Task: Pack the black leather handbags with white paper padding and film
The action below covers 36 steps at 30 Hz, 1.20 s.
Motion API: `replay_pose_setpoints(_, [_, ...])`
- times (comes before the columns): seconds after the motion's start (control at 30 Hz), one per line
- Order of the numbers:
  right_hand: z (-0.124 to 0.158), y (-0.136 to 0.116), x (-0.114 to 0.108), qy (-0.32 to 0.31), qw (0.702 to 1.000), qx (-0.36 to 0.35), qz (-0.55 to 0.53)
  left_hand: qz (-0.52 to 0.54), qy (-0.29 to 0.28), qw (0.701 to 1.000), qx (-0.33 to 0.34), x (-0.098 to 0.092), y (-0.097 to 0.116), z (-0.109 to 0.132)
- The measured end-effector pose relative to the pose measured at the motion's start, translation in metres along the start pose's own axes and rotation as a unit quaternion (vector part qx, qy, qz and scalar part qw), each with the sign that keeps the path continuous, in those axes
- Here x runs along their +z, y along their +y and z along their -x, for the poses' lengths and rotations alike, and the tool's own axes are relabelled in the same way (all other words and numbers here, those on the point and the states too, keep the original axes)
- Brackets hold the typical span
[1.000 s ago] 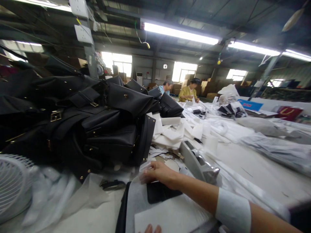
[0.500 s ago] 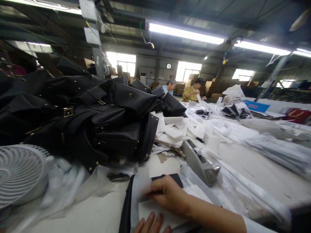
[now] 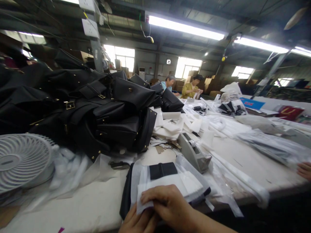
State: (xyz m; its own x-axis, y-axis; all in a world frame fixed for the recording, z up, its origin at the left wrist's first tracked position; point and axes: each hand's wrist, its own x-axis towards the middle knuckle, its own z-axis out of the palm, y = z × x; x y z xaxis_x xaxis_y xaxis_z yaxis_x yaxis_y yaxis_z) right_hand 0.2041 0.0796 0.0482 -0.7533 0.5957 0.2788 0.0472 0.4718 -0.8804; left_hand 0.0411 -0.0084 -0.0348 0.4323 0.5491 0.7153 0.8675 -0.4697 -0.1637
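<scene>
A black bag (image 3: pixel 124 201) lies at the table's front edge, with a black strap (image 3: pixel 163 170) across its top. Thin translucent wrapping (image 3: pixel 136 181) and a white foam sheet (image 3: pixel 167 183) cover part of it. My right hand (image 3: pixel 173 204) bends its fingers over the sheet's near left corner, gripping it. Just below and partly hidden by it, my left hand (image 3: pixel 139 220) has its fingers closed at the same edge of the sheet. Behind the bag stands a grey tape dispenser (image 3: pixel 194 152).
Black bags (image 3: pixel 116 119) with gold fittings are heaped at left, behind a white fan (image 3: pixel 24 161). White foam pieces (image 3: pixel 170 126) and plastic strips (image 3: pixel 238 174) lie about. Another person's hand (image 3: pixel 305 171) shows at the right edge. Two people (image 3: pixel 193 87) work at the back.
My right hand has come down and toward me from the bag's upper part to the foam sheet's near edge. My left hand has gone from lying on the sheet to its edge.
</scene>
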Motion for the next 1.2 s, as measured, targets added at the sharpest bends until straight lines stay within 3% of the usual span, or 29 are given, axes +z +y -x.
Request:
replay_pose_setpoints(0.17, [0.003, 0.0, -0.003, 0.055, 0.996, 0.044, -0.056, 0.007, -0.002, 1.0, -0.002, -0.01, 0.003, -0.01])
replay_pose_setpoints(0.27, [0.004, 0.001, -0.009, 0.048, 0.994, 0.044, -0.084, 0.021, -0.025, 0.999, -0.024, -0.014, 0.006, -0.015])
replay_pose_setpoints(0.4, [0.004, 0.002, -0.016, 0.02, 0.997, -0.025, -0.074, 0.033, -0.062, 0.997, -0.022, -0.015, 0.005, -0.015])
replay_pose_setpoints(0.7, [0.027, -0.005, -0.02, -0.03, 0.996, -0.082, -0.027, 0.056, -0.013, 0.997, -0.049, -0.014, 0.005, -0.011])
replay_pose_setpoints(0.93, [0.045, -0.007, -0.016, -0.036, 0.989, -0.142, 0.022, 0.104, -0.047, 0.991, -0.069, -0.021, 0.006, -0.019])
replay_pose_setpoints(1.03, [0.049, 0.0, -0.012, -0.023, 0.979, -0.196, 0.057, 0.114, -0.047, 0.99, -0.072, -0.021, 0.006, -0.019])
replay_pose_setpoints(1.2, [0.057, 0.018, -0.005, -0.007, 0.937, -0.294, 0.189, 0.123, -0.059, 0.987, -0.08, -0.025, 0.004, -0.02])
